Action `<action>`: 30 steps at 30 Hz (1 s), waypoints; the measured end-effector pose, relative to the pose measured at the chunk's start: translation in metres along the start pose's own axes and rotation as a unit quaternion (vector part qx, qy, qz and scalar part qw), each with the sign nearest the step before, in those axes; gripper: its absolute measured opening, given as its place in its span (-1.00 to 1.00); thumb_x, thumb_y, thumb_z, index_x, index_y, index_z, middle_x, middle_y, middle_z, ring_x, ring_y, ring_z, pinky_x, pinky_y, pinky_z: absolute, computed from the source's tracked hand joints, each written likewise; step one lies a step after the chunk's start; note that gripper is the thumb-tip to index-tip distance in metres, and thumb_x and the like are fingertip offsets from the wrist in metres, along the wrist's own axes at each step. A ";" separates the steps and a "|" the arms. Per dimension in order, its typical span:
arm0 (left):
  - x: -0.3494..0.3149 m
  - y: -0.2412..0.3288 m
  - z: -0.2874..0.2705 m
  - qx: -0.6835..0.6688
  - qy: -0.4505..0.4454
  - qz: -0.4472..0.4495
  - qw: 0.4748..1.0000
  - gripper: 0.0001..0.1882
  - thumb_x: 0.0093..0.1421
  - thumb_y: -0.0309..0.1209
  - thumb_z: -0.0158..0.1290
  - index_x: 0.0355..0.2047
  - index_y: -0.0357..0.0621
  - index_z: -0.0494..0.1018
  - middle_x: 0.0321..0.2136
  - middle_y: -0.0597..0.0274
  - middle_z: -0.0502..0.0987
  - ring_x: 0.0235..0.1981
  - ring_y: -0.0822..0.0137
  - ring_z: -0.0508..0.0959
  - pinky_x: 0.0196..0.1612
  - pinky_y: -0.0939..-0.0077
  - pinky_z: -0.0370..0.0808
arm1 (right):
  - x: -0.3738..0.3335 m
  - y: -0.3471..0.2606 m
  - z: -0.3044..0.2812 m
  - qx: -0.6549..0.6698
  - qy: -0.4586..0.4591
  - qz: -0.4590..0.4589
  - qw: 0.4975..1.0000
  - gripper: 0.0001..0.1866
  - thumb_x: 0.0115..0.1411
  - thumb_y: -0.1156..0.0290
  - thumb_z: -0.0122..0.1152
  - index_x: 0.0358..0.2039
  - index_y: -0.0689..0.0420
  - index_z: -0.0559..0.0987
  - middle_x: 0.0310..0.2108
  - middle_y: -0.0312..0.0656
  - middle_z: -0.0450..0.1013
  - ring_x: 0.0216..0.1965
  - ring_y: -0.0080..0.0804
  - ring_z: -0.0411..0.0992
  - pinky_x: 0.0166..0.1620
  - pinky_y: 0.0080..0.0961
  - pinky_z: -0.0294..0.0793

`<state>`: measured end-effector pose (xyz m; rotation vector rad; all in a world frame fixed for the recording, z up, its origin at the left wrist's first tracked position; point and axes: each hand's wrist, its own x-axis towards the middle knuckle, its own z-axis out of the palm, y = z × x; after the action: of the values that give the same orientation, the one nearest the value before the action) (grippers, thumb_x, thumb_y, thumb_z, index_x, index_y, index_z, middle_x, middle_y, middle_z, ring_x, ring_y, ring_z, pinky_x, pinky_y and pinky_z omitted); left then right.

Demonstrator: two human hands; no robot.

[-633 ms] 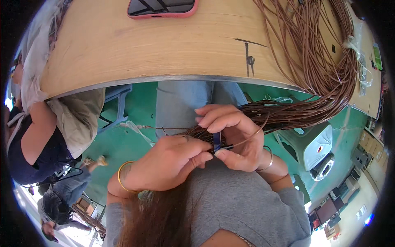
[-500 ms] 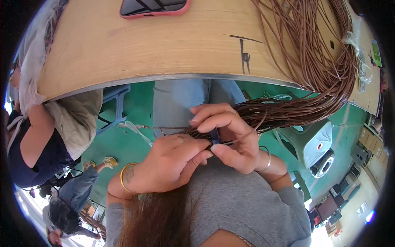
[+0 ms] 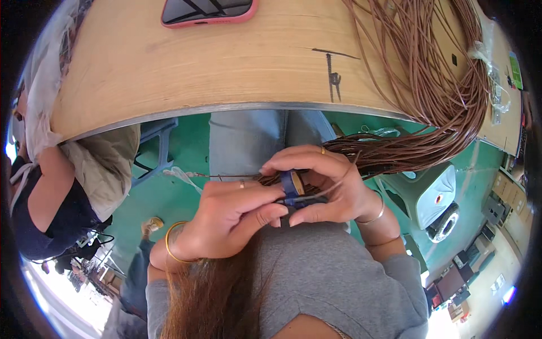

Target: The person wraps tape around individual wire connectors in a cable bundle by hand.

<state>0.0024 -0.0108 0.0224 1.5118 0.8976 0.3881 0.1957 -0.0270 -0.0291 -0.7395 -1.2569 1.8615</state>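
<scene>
Between hands (image 3: 237, 212), ring-shaped blue tape (image 3: 288, 183), glossy wires (image 3: 409, 151)

Phone (image 3: 208, 11), top edge: upper part cut off. Brown cables (image 3: 466, 110), upper right: cropped too (partly hidden behind right hand (image 3: 339, 189)). Dark piece (image 3: 319, 199), centre: too small to tell.

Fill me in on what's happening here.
A person is working on a bundle of brown cables over their lap. The left hand appears to grip the bundle; the right hand holds a dark blue ring, apparently a tape roll, beside it. The bundle curves up onto the table, where a pink-cased phone lies.
</scene>
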 end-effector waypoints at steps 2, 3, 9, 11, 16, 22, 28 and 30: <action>-0.001 -0.002 0.002 -0.016 0.021 -0.001 1.000 -0.85 0.04 -0.50 0.02 -0.37 -0.34 0.43 -0.64 0.19 0.46 -0.64 0.40 0.46 -0.57 0.60 0.34 | -0.001 -0.003 0.003 -0.008 0.026 0.025 0.999 -0.40 -0.25 0.60 0.33 -0.11 0.28 0.34 -0.12 -0.07 0.21 -0.07 -0.28 0.29 -0.08 -0.41 0.36; -0.001 -0.002 0.003 -0.124 0.048 -0.070 0.989 -0.83 0.06 -0.48 0.01 -0.37 -0.36 0.43 -0.64 0.20 0.47 -0.63 0.44 0.44 -0.56 0.63 0.34 | -0.001 -0.004 0.005 -0.016 0.048 0.052 0.997 -0.38 -0.26 0.61 0.34 -0.11 0.28 0.34 -0.14 -0.08 0.23 -0.09 -0.31 0.30 -0.12 -0.46 0.40; 0.000 -0.020 0.007 -0.329 0.090 -0.147 0.928 -0.78 0.12 -0.41 -0.04 -0.37 -0.38 0.44 -0.63 0.21 0.46 -0.59 0.51 0.41 -0.49 0.71 0.34 | -0.003 -0.003 0.018 0.079 0.105 0.102 0.986 -0.41 -0.23 0.60 0.34 -0.11 0.28 0.33 -0.17 -0.15 0.22 -0.17 -0.39 0.35 -0.21 -0.55 0.46; -0.001 -0.020 0.011 -0.318 0.121 -0.141 0.930 -0.79 0.12 -0.43 -0.04 -0.37 -0.38 0.44 -0.63 0.21 0.46 -0.58 0.50 0.42 -0.49 0.71 0.35 | -0.005 -0.004 0.021 0.073 0.117 0.095 0.986 -0.41 -0.24 0.60 0.35 -0.13 0.29 0.33 -0.17 -0.16 0.22 -0.18 -0.39 0.36 -0.21 -0.56 0.45; 0.001 -0.010 0.017 -0.186 0.162 -0.123 0.961 -0.82 0.10 -0.46 -0.02 -0.38 -0.37 0.44 -0.63 0.22 0.47 -0.60 0.51 0.43 -0.52 0.68 0.37 | -0.010 -0.006 0.021 0.028 0.116 0.051 0.992 -0.42 -0.28 0.59 0.38 -0.19 0.31 0.34 -0.18 -0.17 0.18 -0.15 -0.41 0.34 -0.22 -0.61 0.44; 0.004 -0.012 0.022 0.142 0.212 0.007 0.967 -0.90 0.01 -0.53 0.03 -0.44 -0.31 0.44 -0.69 0.16 0.43 -0.68 0.34 0.43 -0.60 0.60 0.35 | -0.011 -0.011 0.020 0.075 0.110 0.096 0.986 -0.42 -0.30 0.62 0.37 -0.19 0.32 0.34 -0.19 -0.17 0.14 -0.18 -0.39 0.34 -0.22 -0.59 0.44; 0.004 -0.012 0.024 0.245 0.204 0.088 0.944 -0.87 -0.05 -0.59 0.05 -0.42 -0.31 0.41 -0.73 0.17 0.35 -0.73 0.26 0.35 -0.66 0.48 0.28 | -0.012 -0.016 0.019 0.248 0.115 0.138 0.952 -0.40 -0.33 0.59 0.38 -0.20 0.35 0.34 -0.22 -0.16 0.17 -0.28 -0.41 0.35 -0.31 -0.58 0.43; 0.004 -0.011 0.023 0.245 0.200 0.101 0.943 -0.84 -0.05 -0.60 0.05 -0.40 -0.33 0.40 -0.74 0.17 0.33 -0.75 0.27 0.33 -0.67 0.48 0.27 | -0.013 -0.016 0.017 0.245 0.109 0.137 0.954 -0.39 -0.34 0.57 0.39 -0.20 0.35 0.34 -0.22 -0.16 0.18 -0.29 -0.40 0.35 -0.31 -0.58 0.42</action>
<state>0.0183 -0.0246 0.0070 2.0374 1.2224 0.6748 0.1935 -0.0431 -0.0076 -0.8396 -0.5344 2.1277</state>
